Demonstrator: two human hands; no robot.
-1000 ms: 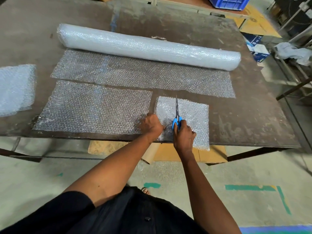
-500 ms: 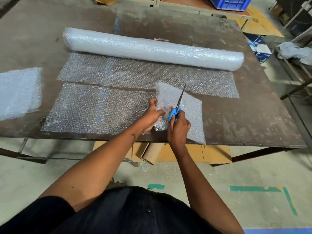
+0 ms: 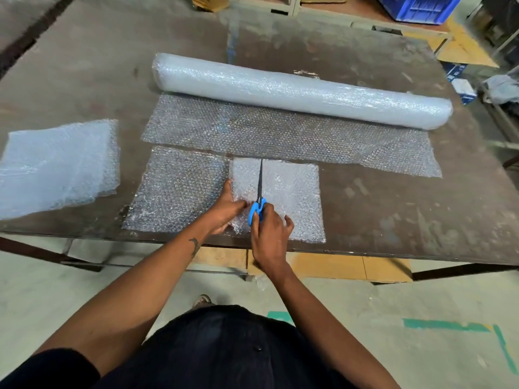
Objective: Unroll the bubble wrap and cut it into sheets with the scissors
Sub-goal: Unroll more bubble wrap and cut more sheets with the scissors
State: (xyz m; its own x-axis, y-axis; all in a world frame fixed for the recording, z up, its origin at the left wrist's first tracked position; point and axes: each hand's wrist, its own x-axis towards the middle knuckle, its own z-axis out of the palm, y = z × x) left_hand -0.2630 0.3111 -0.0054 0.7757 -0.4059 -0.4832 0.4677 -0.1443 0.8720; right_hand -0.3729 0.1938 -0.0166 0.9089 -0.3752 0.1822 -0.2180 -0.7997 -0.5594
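The bubble wrap roll lies across the far part of the table, and an unrolled strip runs out from it toward me. At the near edge lies a small bubble wrap sheet, flat on the table. My right hand grips the blue-handled scissors. Their blades run straight away from me over the sheet's left part. My left hand holds the sheet's left edge just beside the handles. A longer cut strip lies to the left of the small sheet.
A stack of cut sheets rests at the table's left. The brown table ends just under my hands. Flat cardboard lies on the floor below it. A blue crate and boxes stand beyond the far right corner.
Half a second ago my left hand had the small sheet lifted and tilted with the scissors slanted. Now the sheet lies flat and the blades point straight away.
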